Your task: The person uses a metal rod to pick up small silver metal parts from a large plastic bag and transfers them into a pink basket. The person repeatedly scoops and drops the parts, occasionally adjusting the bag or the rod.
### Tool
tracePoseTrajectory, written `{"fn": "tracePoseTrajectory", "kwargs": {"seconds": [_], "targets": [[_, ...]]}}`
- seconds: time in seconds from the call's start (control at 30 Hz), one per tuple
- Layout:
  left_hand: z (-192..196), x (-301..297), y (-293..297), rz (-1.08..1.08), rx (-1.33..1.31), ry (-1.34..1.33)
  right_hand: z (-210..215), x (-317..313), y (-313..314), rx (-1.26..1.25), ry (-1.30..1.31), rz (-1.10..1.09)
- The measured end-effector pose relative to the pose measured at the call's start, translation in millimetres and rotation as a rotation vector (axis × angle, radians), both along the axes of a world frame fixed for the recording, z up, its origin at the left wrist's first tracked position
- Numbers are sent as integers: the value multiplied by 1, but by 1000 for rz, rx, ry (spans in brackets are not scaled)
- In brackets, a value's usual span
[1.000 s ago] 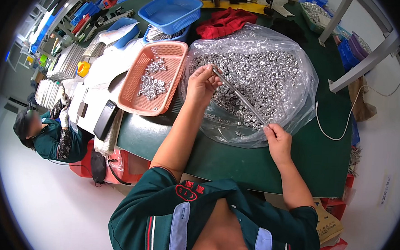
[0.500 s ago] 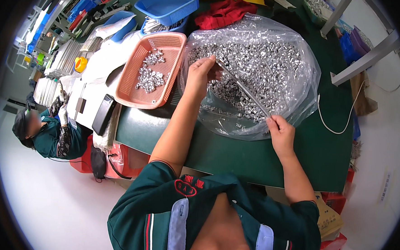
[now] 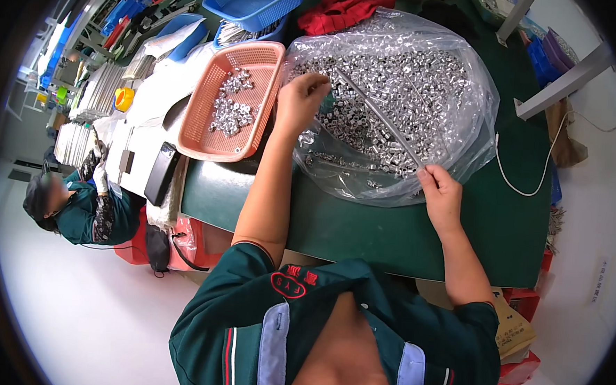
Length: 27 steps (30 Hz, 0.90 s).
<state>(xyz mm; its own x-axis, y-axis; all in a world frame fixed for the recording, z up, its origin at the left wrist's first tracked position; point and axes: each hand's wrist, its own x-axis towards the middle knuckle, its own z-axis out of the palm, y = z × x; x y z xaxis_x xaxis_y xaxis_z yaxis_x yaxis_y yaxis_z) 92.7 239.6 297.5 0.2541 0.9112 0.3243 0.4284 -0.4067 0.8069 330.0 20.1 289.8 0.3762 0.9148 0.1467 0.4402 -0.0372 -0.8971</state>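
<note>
Well, rod point(image 3: 381, 120) over bag point(image 3: 480, 128) (metal pieces point(image 3: 429, 72) inside).

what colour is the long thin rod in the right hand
The rod in the right hand is silvery grey, best seen in the head view.

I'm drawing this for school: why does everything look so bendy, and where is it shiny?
Head view: black corners and the table's curved front edge, as a wide fisheye lens makes; same head view: bright glints on the plastic bag and tiny metal pieces, plus a pale sheen on the table beside the pink basket.
</note>
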Motion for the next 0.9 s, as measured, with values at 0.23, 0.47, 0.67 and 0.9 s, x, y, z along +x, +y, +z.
{"fn": "tracePoseTrajectory", "kwargs": {"seconds": [0.23, 0.47, 0.67, 0.9], "targets": [[-13, 26, -6, -29, 192, 450, 1, 2, 1, -7, 1, -10], [-16, 17, 1, 87, 94, 509, -1, 2, 0, -22, 5, 0], [-19, 8, -3, 29, 152, 495, -1, 1, 0, -25, 10, 11], [-10, 3, 2, 38, -275, -59, -3, 1, 2, -22, -3, 17]]}}
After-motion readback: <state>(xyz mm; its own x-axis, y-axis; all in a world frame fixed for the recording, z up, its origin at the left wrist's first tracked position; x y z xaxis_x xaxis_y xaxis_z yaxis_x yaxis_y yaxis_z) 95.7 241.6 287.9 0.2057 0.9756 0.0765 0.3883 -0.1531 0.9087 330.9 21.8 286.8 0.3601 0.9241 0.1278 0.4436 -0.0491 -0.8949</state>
